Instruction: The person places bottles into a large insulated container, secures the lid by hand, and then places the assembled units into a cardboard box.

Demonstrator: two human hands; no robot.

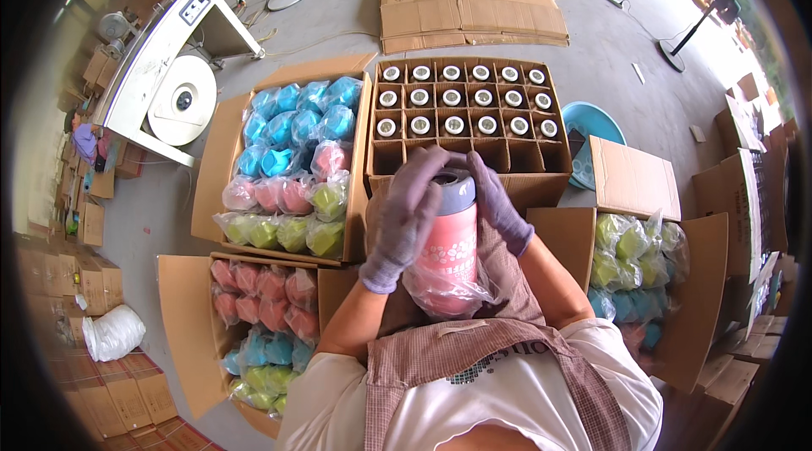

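Pink flask point(448, 240), upright, held in front of the person's chest, just near of the divided carton. Grey lid point(452, 191) on top; a clear plastic bag point(444, 289) is bunching around the lower half.

Left hand point(404, 218), in a grey knit glove, is wrapping the flask's left side, fingers curled around the body and reaching over the lid. Right hand point(497, 204), gloved the same, is pressing the lid's right side, fingers bent and closed against it. Both are gripping; neither is open.

Divided carton point(467, 113) sitting just far of the hands: three far rows are filled with capped flasks, the nearest row of cells is standing empty.

Left: an open box of bagged flasks point(292, 164), blue, pink and green, and a second such box point(254, 324) nearer. Right: another box point(643, 273) with green and blue ones. Flattened cardboard point(469, 7) lying on the floor beyond. A white machine with a round reel point(173, 71) at far left.

Judgement on handling: the bag looks slippery, so the left hand should be bearing on the flask body rather than loose film, keeping the flask vertical while the right works at the lid; loose film is best kept clear of the lid's edge.
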